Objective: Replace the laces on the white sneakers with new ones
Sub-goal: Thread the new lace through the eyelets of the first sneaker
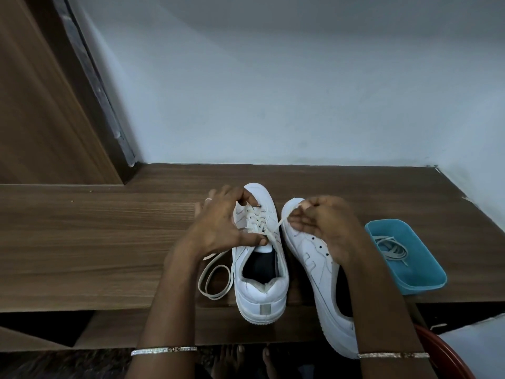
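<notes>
On the wooden table (82, 242), your left hand (218, 225) clasps the laced sneaker (259, 294) over its eyelets, fingers curled; just right of that sneaker, your right hand (322, 222) pinches its lace (280, 222) above the second sneaker (317, 283); farther right, a blue tray (426, 277) holds loose laces (390, 250)

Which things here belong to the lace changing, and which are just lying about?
In the job: laced sneaker, gripped by the left hand; its lace, pinched by the right hand; unlaced sneaker; blue tray holding loose laces.

Just about: wooden table; wooden door; red plastic rim, bottom right; bangles on both wrists.
</notes>
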`<state>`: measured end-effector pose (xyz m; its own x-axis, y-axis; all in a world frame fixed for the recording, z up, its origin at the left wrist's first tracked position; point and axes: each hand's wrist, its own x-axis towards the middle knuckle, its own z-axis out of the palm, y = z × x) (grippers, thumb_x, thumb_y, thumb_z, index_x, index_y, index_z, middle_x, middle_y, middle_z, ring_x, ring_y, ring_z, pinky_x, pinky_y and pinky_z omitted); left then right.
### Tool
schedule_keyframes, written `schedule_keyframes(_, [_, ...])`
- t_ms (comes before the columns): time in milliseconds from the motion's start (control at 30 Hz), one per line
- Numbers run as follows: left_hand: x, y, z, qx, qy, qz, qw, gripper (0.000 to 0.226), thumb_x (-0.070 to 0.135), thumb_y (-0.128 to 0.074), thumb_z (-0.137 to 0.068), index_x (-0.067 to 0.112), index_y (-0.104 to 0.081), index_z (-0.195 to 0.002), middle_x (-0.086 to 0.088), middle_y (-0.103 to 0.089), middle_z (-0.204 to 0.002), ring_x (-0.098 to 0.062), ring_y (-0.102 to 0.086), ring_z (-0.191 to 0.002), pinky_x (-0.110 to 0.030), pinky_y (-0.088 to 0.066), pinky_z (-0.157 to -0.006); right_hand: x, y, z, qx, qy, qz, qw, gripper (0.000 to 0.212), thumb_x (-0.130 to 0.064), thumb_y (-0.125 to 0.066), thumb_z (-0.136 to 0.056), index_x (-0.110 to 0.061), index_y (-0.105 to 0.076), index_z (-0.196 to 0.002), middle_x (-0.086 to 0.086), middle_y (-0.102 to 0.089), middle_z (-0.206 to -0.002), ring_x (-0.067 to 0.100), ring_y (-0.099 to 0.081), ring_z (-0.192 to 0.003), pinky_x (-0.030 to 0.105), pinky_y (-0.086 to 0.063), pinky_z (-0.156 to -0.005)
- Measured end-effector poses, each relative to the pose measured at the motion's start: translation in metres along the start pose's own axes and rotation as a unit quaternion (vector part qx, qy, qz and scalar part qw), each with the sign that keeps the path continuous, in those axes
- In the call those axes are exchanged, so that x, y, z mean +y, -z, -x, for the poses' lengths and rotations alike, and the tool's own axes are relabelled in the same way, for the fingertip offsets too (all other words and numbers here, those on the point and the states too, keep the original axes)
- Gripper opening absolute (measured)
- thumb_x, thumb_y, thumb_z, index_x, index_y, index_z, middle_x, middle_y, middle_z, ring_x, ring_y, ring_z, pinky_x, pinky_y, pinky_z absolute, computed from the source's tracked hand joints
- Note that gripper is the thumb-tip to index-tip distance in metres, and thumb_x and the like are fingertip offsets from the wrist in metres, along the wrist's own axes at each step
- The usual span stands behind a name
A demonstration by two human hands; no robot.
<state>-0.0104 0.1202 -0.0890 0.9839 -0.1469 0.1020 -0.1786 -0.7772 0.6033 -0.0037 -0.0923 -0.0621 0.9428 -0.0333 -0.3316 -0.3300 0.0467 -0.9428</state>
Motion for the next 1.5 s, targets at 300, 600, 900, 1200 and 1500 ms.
schedule_keyframes(300, [-0.009, 0.005, 0.007, -0.082, 0.051, 0.002, 0.995, 0.103, 0.061, -0.089, -0.045, 0.052, -0.027, -0.127, 0.019, -0.029, -0.128, -0.014, -0.027, -0.122, -0.042, -0.023, -0.097, -0.005, 0.034, -0.008, 0.084, -0.019, -0.076, 0.993, 0.017, -0.013, -0.049, -0.09, -0.008, -0.058, -0.077, -0.005, -0.03, -0.048, 0.006, -0.02, -0.033, 0.016, -0.019, -0.032])
schedule_keyframes(600, [-0.012, 0.004, 0.006, -0.098, 0.06, 0.02, 0.993, 0.108, 0.066, -0.087, -0.04, 0.053, -0.028, -0.13, 0.018, -0.032, -0.134, -0.013, -0.034, -0.125, -0.039, -0.023, -0.094, 0.002, -0.002, 0.008, -0.144, 0.137, 0.398, 0.896, 0.015, -0.03, -0.087, -0.072, -0.023, -0.079, -0.084, -0.005, -0.074, -0.082, 0.004, -0.066, -0.077, 0.017, -0.05, -0.072])
schedule_keyframes(900, [-0.013, 0.003, 0.007, -0.108, 0.061, 0.043, 0.991, 0.104, 0.069, -0.082, -0.037, 0.056, -0.027, -0.126, 0.02, -0.034, -0.134, -0.015, -0.042, -0.124, -0.047, -0.028, -0.103, -0.001, 0.012, 0.005, -0.053, 0.125, 0.242, 0.961, 0.01, -0.021, -0.073, -0.089, -0.014, -0.074, -0.081, 0.005, -0.074, -0.079, 0.017, -0.054, -0.067, 0.023, -0.041, -0.05])
schedule_keyframes(1200, [-0.017, 0.0, 0.005, -0.118, 0.042, 0.086, 0.988, 0.099, 0.063, -0.086, -0.039, 0.058, -0.031, -0.122, 0.027, -0.034, -0.123, -0.009, -0.041, -0.122, -0.052, -0.04, -0.105, -0.01, 0.018, 0.0, -0.087, -0.028, -0.217, 0.972, 0.034, -0.027, -0.051, -0.099, -0.021, -0.049, -0.066, -0.004, -0.044, -0.048, 0.008, -0.04, -0.04, 0.018, -0.028, -0.037])
schedule_keyframes(1500, [-0.016, 0.001, 0.004, -0.124, 0.029, 0.126, 0.984, 0.104, 0.057, -0.087, -0.04, 0.045, -0.035, -0.129, 0.018, -0.035, -0.121, -0.004, -0.047, -0.108, -0.024, -0.049, -0.081, 0.0, 0.003, 0.008, -0.133, 0.134, 0.308, 0.933, 0.012, -0.026, -0.087, -0.074, -0.021, -0.079, -0.081, -0.005, -0.073, -0.083, 0.003, -0.061, -0.066, 0.016, -0.048, -0.061])
